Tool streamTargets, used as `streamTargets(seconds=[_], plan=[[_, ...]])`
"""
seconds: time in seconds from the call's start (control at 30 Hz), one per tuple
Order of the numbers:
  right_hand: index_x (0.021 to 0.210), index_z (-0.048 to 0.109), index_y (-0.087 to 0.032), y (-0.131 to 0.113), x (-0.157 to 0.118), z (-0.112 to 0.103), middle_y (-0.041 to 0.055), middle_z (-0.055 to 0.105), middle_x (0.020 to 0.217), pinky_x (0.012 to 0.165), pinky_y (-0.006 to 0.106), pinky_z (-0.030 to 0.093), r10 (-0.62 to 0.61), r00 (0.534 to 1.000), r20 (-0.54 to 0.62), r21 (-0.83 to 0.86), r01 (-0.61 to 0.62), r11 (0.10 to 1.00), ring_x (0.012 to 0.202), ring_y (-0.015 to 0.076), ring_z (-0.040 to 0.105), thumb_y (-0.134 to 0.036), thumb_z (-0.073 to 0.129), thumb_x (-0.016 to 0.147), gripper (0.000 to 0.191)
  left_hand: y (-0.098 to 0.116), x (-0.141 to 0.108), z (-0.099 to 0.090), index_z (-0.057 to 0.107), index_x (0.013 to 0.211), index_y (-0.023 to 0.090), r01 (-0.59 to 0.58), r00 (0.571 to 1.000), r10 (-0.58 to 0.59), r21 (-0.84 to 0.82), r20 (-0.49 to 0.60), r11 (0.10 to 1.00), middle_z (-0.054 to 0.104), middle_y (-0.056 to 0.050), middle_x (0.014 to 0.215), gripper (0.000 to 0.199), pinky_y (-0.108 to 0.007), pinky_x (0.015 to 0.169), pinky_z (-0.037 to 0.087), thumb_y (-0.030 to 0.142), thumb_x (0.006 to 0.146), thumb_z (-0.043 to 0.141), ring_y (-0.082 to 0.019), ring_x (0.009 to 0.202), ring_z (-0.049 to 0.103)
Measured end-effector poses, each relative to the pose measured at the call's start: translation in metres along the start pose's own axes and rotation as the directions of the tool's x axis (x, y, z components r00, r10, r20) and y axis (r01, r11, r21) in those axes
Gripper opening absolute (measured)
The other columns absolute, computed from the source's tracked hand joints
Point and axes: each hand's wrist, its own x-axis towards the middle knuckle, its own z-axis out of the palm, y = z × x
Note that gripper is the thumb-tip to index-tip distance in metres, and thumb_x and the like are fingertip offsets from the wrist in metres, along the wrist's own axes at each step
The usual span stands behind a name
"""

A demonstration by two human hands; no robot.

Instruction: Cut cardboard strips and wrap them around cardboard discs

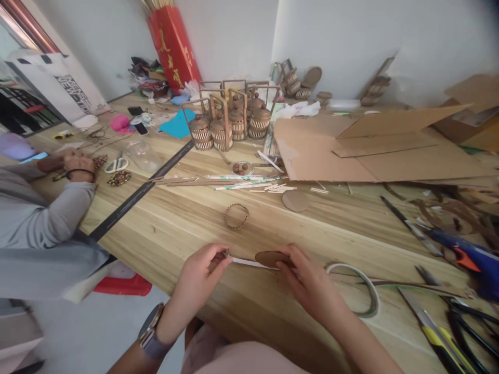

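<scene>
My left hand [205, 269] pinches the end of a narrow strip [249, 263] with a white face, low over the wooden table. Thumb and fingers of my right hand [302, 270] are closed on a round brown cardboard disc [268, 257]. The strip runs between the hands and reaches the disc; whether the two touch cannot be made out. Just beyond them lies a thin patterned ring [236, 216]. A second brown disc [295, 201] lies farther back. To the right of my right hand rests a roll of tape [372, 291].
At right are a yellow-black cutter [436, 332], black-handled scissors [471, 322] and a blue glue gun [471, 254]. Small handled baskets [234, 122], thin sticks [273, 188] and a large cardboard sheet [374, 156] stand or lie behind. A co-worker's hands [76, 163] are at left.
</scene>
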Motion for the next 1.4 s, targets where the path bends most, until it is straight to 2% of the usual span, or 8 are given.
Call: streamTargets(seconds=[0.2, 0.4, 0.57, 0.7, 0.8, 1.0, 1.17, 1.4], plan=[[0.11, 0.054, -0.024, 0.0, 0.002, 0.0, 0.0056, 0.066, 0.094, 0.067, 0.027, 0.054, -0.012, 0.998, 0.055, -0.025, 0.014, 1.0, 0.082, 0.0174, 0.069, -0.013, 0.04, 0.096, 0.023, 0.016, 0.004, -0.002, 0.069, 0.098, 0.02, -0.146, 0.989, 0.147, 0.043, -0.033, 0.988, 0.076, -0.001, 0.094, 0.014, -0.025, 0.075, 0.057, 0.025, 0.09, 0.059, -0.015, 0.079, 0.071], [0.107, 0.055, -0.024, -0.002, 0.001, 0.0, 0.0037, 0.063, 0.09, 0.066, 0.026, 0.052, -0.017, 0.998, 0.065, 0.017, 0.015, 1.0, 0.078, 0.016, 0.067, -0.011, 0.04, 0.096, 0.023, 0.04, 0.013, 0.006, 0.067, 0.104, 0.021, -0.33, 0.944, 0.331, 0.043, 0.0, 0.943, 0.076, -0.001, 0.095, 0.014, -0.023, 0.076, 0.057, 0.026, 0.095, 0.057, -0.014, 0.082, 0.071], [0.099, 0.058, -0.024, -0.003, 0.0, -0.002, 0.0028, 0.061, 0.089, 0.066, 0.025, 0.051, 0.013, 0.999, 0.053, 0.109, -0.019, 0.994, 0.078, 0.0149, 0.065, -0.011, 0.043, 0.094, 0.021, 0.054, 0.02, 0.024, 0.064, 0.112, 0.02, -0.517, 0.856, 0.516, 0.104, 0.03, 0.85, 0.075, -0.004, 0.099, 0.022, -0.027, 0.08, 0.057, 0.032, 0.101, 0.05, -0.016, 0.089, 0.071], [0.093, 0.06, -0.023, -0.001, -0.001, -0.001, 0.0036, 0.062, 0.09, 0.07, 0.026, 0.05, 0.051, 0.998, 0.046, 0.217, -0.06, 0.974, 0.081, 0.0152, 0.063, -0.015, 0.045, 0.094, 0.017, 0.058, 0.024, 0.036, 0.058, 0.122, 0.017, -0.645, 0.759, 0.65, 0.16, 0.022, 0.747, 0.074, -0.006, 0.094, 0.027, -0.029, 0.078, 0.058, 0.031, 0.102, 0.046, -0.016, 0.086, 0.069], [0.084, 0.061, -0.022, 0.002, 0.0, -0.001, 0.004, 0.064, 0.087, 0.071, 0.027, 0.048, 0.071, 0.997, 0.038, 0.267, -0.079, 0.96, 0.081, 0.0163, 0.062, -0.017, 0.046, 0.092, 0.018, 0.059, 0.027, 0.043, 0.058, 0.116, 0.017, -0.72, 0.685, 0.726, 0.193, 0.05, 0.666, 0.074, -0.005, 0.091, 0.021, -0.03, 0.077, 0.058, 0.026, 0.102, 0.047, -0.017, 0.084, 0.068], [0.068, 0.059, -0.021, 0.003, 0.004, -0.006, 0.0009, 0.061, 0.071, 0.065, 0.026, 0.046, 0.111, 0.992, 0.061, 0.292, -0.124, 0.948, 0.072, 0.016, 0.059, -0.016, 0.05, 0.085, 0.019, 0.058, 0.031, 0.057, 0.06, 0.103, 0.018, -0.778, 0.626, 0.772, 0.154, 0.106, 0.609, 0.073, -0.003, 0.09, 0.014, -0.029, 0.077, 0.056, 0.021, 0.102, 0.046, -0.016, 0.084, 0.065], [0.067, 0.058, -0.021, 0.001, 0.005, -0.007, -0.0006, 0.062, 0.071, 0.066, 0.025, 0.048, 0.146, 0.987, 0.064, 0.317, -0.158, 0.935, 0.071, 0.0151, 0.059, -0.009, 0.05, 0.074, 0.016, 0.051, 0.032, 0.066, 0.061, 0.099, 0.016, -0.767, 0.642, 0.756, 0.108, 0.129, 0.633, 0.07, -0.005, 0.091, 0.017, -0.028, 0.076, 0.055, 0.02, 0.102, 0.044, -0.015, 0.083, 0.063], [0.064, 0.062, -0.021, 0.002, 0.003, -0.009, -0.0016, 0.063, 0.069, 0.064, 0.025, 0.048, 0.155, 0.987, 0.045, 0.267, -0.162, 0.95, 0.069, 0.0154, 0.06, -0.006, 0.052, 0.072, 0.02, 0.041, 0.032, 0.075, 0.063, 0.106, 0.016, -0.79, 0.613, 0.762, 0.134, 0.207, 0.599, 0.067, -0.006, 0.094, 0.022, -0.029, 0.079, 0.053, 0.019, 0.103, 0.041, -0.016, 0.088, 0.06]])
